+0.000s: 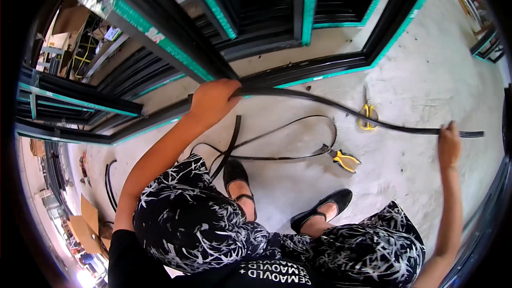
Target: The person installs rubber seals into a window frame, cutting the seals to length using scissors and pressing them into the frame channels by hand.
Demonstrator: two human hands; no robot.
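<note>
A long black rubber strip (330, 103) stretches between my two hands above the floor. My left hand (213, 99) is closed round its left part, close to the lower rail of a black frame with green tape (186, 64). Near the strip's right end, my right hand (449, 141) grips it between the fingers; a short tail sticks out beyond. Beneath the strip lie yellow-handled scissors (367, 117), partly crossed by it. Yellow-handled pliers (344, 160) rest on the floor at the end of a thin looped black strip (277, 158).
Several more black frames with green tape (80, 99) stand at the left and far side. A loose black strip piece (234, 133) lies by my left shoe (236, 176). Cardboard boxes (88, 224) sit at the lower left. Another frame (488, 45) leans at the far right.
</note>
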